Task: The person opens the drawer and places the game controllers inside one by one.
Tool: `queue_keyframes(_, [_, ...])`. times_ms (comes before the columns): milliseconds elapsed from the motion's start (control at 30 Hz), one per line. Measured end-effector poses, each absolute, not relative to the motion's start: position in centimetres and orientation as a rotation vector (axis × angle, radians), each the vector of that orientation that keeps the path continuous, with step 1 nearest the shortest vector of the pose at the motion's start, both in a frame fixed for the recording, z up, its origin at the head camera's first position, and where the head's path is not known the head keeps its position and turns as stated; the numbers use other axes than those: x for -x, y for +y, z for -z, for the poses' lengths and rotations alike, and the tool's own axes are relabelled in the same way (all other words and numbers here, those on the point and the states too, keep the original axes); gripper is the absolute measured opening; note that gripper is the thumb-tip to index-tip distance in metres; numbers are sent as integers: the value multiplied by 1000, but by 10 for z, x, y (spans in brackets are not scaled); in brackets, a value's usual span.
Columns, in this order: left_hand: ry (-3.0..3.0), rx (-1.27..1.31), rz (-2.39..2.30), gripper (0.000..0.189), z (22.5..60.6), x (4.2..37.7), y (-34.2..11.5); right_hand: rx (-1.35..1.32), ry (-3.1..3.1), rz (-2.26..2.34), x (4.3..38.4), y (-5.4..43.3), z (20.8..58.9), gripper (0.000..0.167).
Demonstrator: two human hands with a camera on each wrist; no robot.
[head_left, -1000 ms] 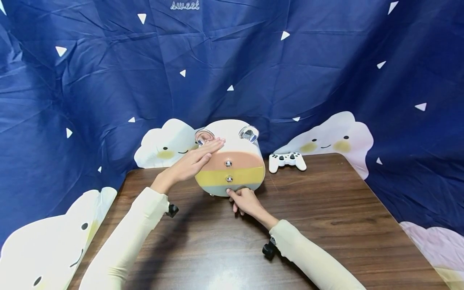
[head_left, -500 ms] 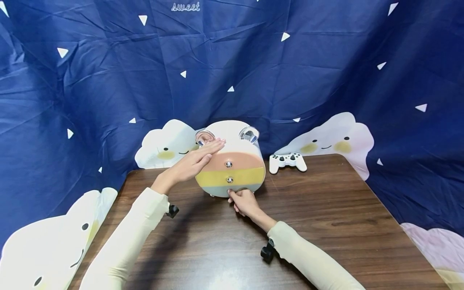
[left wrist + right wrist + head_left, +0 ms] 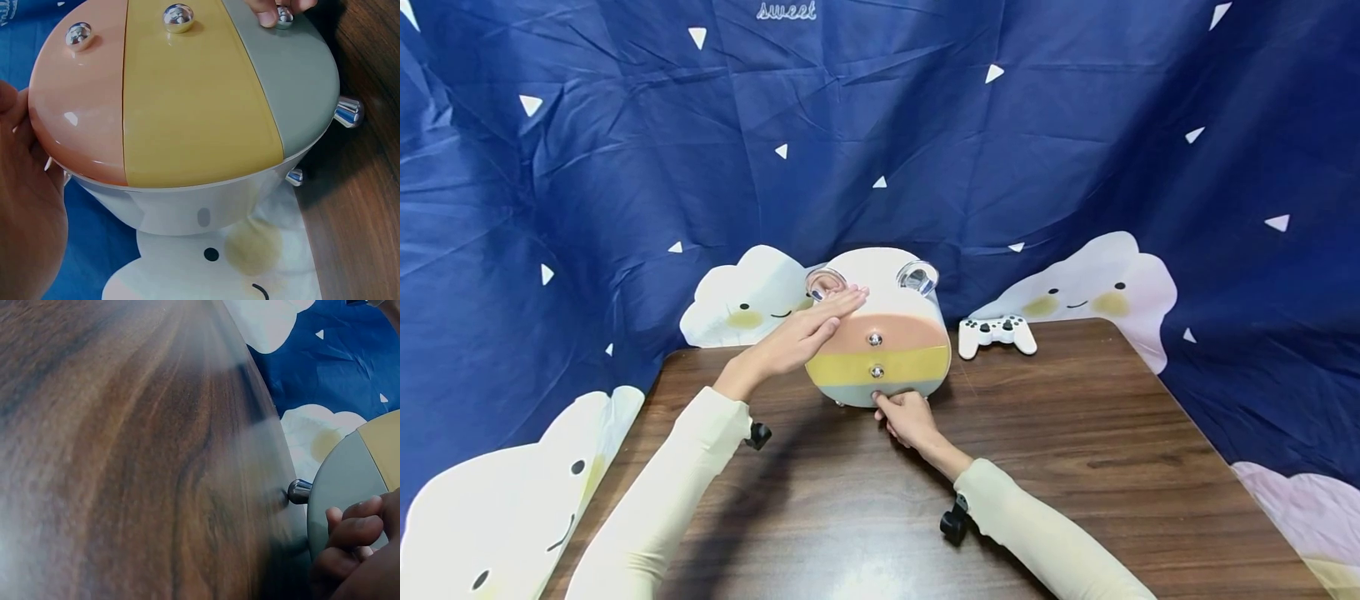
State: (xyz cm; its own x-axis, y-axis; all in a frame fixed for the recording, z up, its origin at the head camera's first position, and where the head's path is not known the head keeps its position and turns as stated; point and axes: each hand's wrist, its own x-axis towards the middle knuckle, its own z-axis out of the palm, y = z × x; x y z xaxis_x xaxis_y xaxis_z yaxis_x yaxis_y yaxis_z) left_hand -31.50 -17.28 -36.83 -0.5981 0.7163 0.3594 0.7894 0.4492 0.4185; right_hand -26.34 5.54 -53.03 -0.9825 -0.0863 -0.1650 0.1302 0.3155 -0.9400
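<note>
A small rounded drawer cabinet stands upright at the back of the table, with a white body and two silver ring-shaped ears on top. Its front carries a pink drawer, a yellow drawer and a grey-green bottom drawer, all flush with the body. My left hand lies with straight fingers against the upper front, just above the pink drawer. At the bottom drawer, the thumb and curled fingers of my right hand pinch its silver knob, which they partly cover in the left wrist view.
A white game controller lies to the right of the cabinet. Short silver feet hold the cabinet off the brown wooden table. Behind it hangs a dark blue cloth printed with clouds and triangles.
The lower fingers of my right hand have drawn in slightly by the bottom knob, and its wrist has tilted a little. The left hand, cabinet and drawers keep their places.
</note>
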Motion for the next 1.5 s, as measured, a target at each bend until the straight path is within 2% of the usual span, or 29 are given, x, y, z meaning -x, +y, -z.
queue_keyframes(300, [-2566,1343,841,50,367,316,-170,-106,2449,1783,262,56,532,49])
queue_keyframes(733, [-2605,1345,873,49,359,315,-171,-66,2574,1714,253,53,528,48])
queue_keyframes(1500, [-2605,1340,816,49,361,313,-171,42,2529,1611,211,59,528,51])
